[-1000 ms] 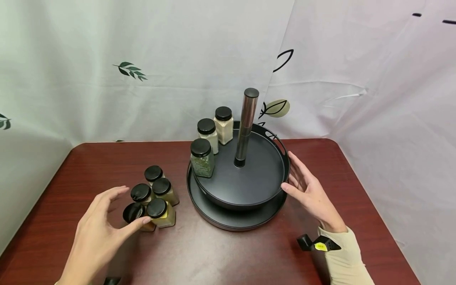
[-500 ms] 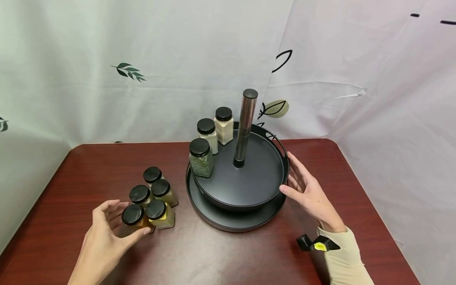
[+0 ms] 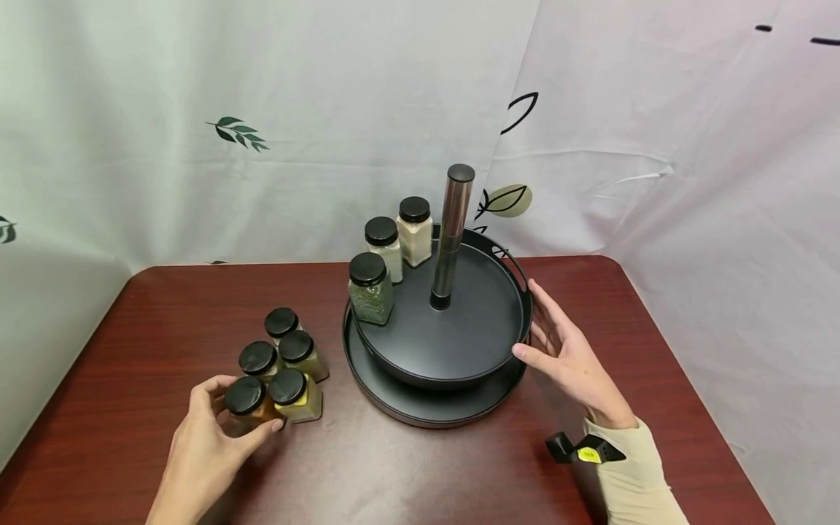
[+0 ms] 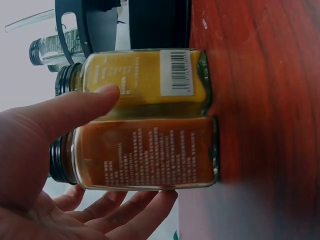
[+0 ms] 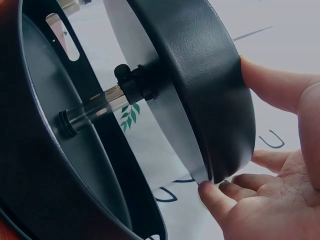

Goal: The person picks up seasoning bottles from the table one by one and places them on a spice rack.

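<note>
My left hand (image 3: 206,445) curves round a square glass spice jar (image 4: 145,155) of orange-brown powder. Its thumb lies across the gap to a yellow-powder jar (image 4: 145,75), and its fingertips meet the opposite side. The jar stands on the table with its black lid on. My right hand (image 3: 574,361) rests thumb and spread fingers against the outer wall of the upper round tray (image 5: 215,90) of a black two-tier stand. Three lidded jars stand on that tray's left side; the nearest is a green-herb jar (image 3: 372,297).
More black-lidded jars, such as a pale-powder jar (image 3: 259,359), crowd right behind the held one. The wider lower tray (image 3: 420,415) sits under the upper one, and a metal post (image 3: 451,240) rises from the centre. A patterned white curtain (image 3: 315,131) hangs behind the brown table (image 3: 367,474).
My left hand has come down and right, its fingers drawing in around the orange-brown jar. The right hand stays at the tray's edge, and the jars on the tray have shifted very slightly.
</note>
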The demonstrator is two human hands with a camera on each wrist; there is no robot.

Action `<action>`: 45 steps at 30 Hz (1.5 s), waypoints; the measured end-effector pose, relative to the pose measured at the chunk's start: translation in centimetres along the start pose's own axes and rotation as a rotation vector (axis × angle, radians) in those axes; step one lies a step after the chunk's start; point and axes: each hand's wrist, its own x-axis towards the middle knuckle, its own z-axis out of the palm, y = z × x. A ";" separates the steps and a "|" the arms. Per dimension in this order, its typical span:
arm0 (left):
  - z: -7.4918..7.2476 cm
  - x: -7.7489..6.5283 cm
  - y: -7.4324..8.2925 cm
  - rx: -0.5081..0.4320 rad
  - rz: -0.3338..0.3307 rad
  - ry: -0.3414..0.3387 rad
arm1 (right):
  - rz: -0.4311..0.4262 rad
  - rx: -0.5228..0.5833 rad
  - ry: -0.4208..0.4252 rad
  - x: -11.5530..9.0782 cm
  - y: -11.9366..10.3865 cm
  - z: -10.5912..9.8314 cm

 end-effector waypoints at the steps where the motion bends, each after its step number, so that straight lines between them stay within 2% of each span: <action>1: 0.1 0.0 0.0 0.009 0.003 0.006 | -0.001 -0.002 0.000 0.0 0.0 0.0; 6: 0.3 -0.1 -0.2 0.028 0.014 0.021 | -0.009 0.003 -0.006 0.0 -0.1 0.1; 15: 0.5 -0.1 -0.5 0.038 0.004 -0.012 | -0.024 0.032 -0.022 0.0 -0.2 0.3; 24: 0.6 -0.1 -0.7 0.022 0.018 0.001 | -0.015 0.000 -0.035 0.1 -0.4 0.4; 37: 0.9 -0.3 -0.5 0.032 -0.041 0.028 | -0.042 -0.004 -0.034 0.1 -0.1 0.5; 45: 0.7 -0.6 -0.4 0.041 -0.102 0.042 | -0.004 -0.024 -0.023 -0.1 -0.1 0.5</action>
